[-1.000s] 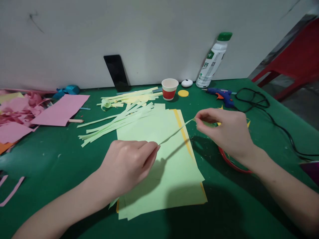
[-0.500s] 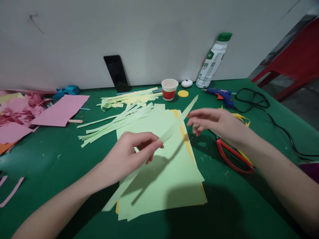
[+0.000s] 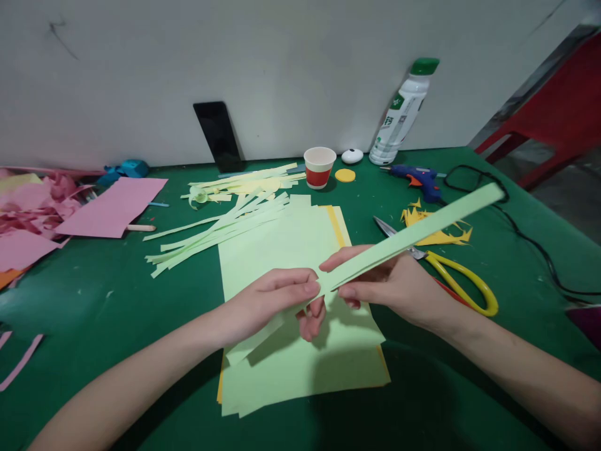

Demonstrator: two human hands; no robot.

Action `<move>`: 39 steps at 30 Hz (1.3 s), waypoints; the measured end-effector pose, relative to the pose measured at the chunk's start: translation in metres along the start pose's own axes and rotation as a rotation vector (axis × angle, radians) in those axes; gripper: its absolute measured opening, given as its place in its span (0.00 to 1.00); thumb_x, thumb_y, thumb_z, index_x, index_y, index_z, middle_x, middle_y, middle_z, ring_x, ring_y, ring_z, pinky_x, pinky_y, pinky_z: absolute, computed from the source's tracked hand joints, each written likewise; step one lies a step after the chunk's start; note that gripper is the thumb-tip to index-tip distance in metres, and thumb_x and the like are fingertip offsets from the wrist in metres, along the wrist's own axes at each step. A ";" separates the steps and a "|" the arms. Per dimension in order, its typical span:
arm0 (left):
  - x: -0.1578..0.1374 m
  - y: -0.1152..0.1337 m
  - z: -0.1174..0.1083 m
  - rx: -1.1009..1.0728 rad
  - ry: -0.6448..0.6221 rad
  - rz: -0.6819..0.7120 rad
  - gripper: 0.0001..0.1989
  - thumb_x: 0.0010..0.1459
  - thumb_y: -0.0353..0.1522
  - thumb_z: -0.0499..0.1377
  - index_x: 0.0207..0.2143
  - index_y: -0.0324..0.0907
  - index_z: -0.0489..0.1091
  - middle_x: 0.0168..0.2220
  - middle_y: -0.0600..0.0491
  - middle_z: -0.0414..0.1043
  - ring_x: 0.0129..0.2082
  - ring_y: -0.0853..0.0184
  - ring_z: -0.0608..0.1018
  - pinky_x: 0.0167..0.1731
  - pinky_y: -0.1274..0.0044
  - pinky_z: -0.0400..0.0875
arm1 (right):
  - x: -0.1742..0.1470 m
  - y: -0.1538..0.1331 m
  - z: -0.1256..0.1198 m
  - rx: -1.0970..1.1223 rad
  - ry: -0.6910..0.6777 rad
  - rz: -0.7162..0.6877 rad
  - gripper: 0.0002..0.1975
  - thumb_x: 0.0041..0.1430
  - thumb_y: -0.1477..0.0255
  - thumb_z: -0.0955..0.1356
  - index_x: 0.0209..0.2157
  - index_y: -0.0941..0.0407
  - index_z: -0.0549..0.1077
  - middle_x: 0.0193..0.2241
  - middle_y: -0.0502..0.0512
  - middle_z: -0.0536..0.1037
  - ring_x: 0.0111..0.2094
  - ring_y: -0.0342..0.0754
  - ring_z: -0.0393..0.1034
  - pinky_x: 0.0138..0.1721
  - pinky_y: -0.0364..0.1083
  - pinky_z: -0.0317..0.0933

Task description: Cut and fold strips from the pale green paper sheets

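Note:
My left hand [image 3: 286, 297] pinches a light green paper strip [image 3: 422, 228] between thumb and fingers, above a stack of pale green sheets [image 3: 300, 369]. The strip slants up to the right, and its near part shows two overlapping edges. Around its middle my right hand [image 3: 375, 279] is curled, thumb below and index finger above; how firmly it grips is hard to see. Scissors [image 3: 488, 297] with a yellow and a red handle lie beyond the right wrist, partly hidden by it. More cut green strips [image 3: 216, 241] lie left of the stack.
Along the wall stand a phone [image 3: 218, 134], a red-and-white paper cup [image 3: 319, 169] and a leaning bottle [image 3: 401, 116]. A blue glue gun [image 3: 420, 178] with a black cord lies right, near yellow paper scraps [image 3: 436, 232]. Pink paper [image 3: 115, 207] lies left.
My right hand has come down and in to the strip from the right. The strip has shifted right and lies flatter, and my left hand has moved slightly right and down.

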State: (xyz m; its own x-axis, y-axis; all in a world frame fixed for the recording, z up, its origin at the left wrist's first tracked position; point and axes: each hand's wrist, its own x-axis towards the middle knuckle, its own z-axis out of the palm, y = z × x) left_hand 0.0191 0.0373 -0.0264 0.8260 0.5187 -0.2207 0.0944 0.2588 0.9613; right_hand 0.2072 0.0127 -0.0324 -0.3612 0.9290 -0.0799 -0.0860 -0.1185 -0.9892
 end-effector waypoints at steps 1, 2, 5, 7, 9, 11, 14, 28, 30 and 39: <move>0.000 0.000 0.000 -0.003 -0.011 0.001 0.13 0.60 0.32 0.46 0.23 0.40 0.62 0.21 0.54 0.66 0.24 0.71 0.70 0.33 0.76 0.68 | -0.001 -0.002 0.001 -0.030 0.004 -0.005 0.09 0.44 0.78 0.70 0.31 0.55 0.74 0.23 0.48 0.75 0.21 0.37 0.65 0.21 0.36 0.61; 0.000 0.000 0.000 0.004 -0.014 0.003 0.13 0.60 0.32 0.46 0.23 0.40 0.61 0.21 0.54 0.66 0.24 0.71 0.70 0.33 0.76 0.67 | -0.001 -0.004 0.001 -0.060 0.006 -0.009 0.09 0.44 0.79 0.70 0.31 0.55 0.74 0.23 0.48 0.75 0.21 0.37 0.65 0.21 0.36 0.61; -0.001 0.002 0.001 0.053 0.005 0.006 0.14 0.60 0.32 0.46 0.22 0.40 0.61 0.20 0.54 0.64 0.23 0.72 0.69 0.32 0.76 0.67 | -0.002 -0.006 0.002 -0.105 -0.001 -0.018 0.09 0.44 0.77 0.70 0.31 0.56 0.74 0.22 0.48 0.75 0.21 0.38 0.65 0.21 0.37 0.62; -0.001 0.003 0.001 0.071 0.008 0.007 0.13 0.60 0.32 0.45 0.23 0.40 0.60 0.20 0.54 0.64 0.23 0.71 0.69 0.32 0.76 0.67 | -0.003 -0.006 0.002 -0.100 -0.004 -0.017 0.09 0.45 0.76 0.70 0.32 0.56 0.74 0.23 0.49 0.75 0.21 0.38 0.65 0.21 0.38 0.63; -0.002 0.004 0.001 0.069 0.000 0.009 0.13 0.60 0.32 0.45 0.23 0.40 0.60 0.20 0.54 0.64 0.23 0.71 0.69 0.32 0.75 0.67 | -0.003 -0.006 0.002 -0.089 0.008 -0.019 0.09 0.46 0.75 0.70 0.33 0.55 0.74 0.25 0.50 0.75 0.21 0.38 0.65 0.21 0.38 0.63; -0.002 0.003 0.001 0.041 -0.017 -0.009 0.14 0.60 0.32 0.45 0.22 0.40 0.59 0.20 0.54 0.63 0.23 0.71 0.69 0.32 0.76 0.67 | -0.003 -0.005 0.003 -0.077 0.004 -0.019 0.08 0.47 0.76 0.69 0.33 0.55 0.75 0.26 0.49 0.75 0.21 0.37 0.66 0.22 0.37 0.63; -0.001 -0.001 0.001 -0.039 -0.051 -0.030 0.15 0.60 0.33 0.45 0.21 0.40 0.59 0.20 0.54 0.64 0.23 0.72 0.69 0.32 0.76 0.66 | -0.004 -0.004 0.003 -0.047 -0.031 -0.028 0.07 0.48 0.77 0.68 0.32 0.54 0.75 0.24 0.48 0.74 0.21 0.37 0.65 0.22 0.36 0.63; 0.001 -0.005 0.011 0.432 0.143 0.076 0.14 0.60 0.35 0.47 0.34 0.39 0.70 0.24 0.56 0.67 0.23 0.75 0.68 0.26 0.82 0.65 | -0.001 0.004 0.012 -0.148 0.068 0.036 0.07 0.51 0.71 0.66 0.23 0.58 0.71 0.17 0.47 0.67 0.20 0.39 0.61 0.23 0.40 0.58; 0.002 -0.005 0.011 0.463 0.164 0.097 0.15 0.60 0.34 0.47 0.29 0.38 0.70 0.23 0.55 0.68 0.23 0.76 0.69 0.25 0.83 0.64 | -0.001 0.003 0.011 -0.131 0.082 0.051 0.08 0.52 0.71 0.66 0.22 0.58 0.70 0.17 0.47 0.66 0.20 0.39 0.61 0.24 0.40 0.57; -0.005 0.013 -0.013 0.487 0.067 0.024 0.16 0.60 0.35 0.48 0.27 0.38 0.71 0.20 0.56 0.70 0.20 0.76 0.68 0.22 0.84 0.62 | 0.003 -0.027 -0.042 0.059 0.388 0.022 0.16 0.50 0.73 0.68 0.12 0.58 0.64 0.09 0.44 0.60 0.12 0.35 0.56 0.15 0.40 0.46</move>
State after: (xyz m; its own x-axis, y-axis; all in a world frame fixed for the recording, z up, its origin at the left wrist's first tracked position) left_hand 0.0092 0.0485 -0.0147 0.7949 0.5754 -0.1924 0.3379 -0.1565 0.9281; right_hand 0.2474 0.0333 -0.0105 0.0130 0.9882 -0.1527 -0.1395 -0.1494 -0.9789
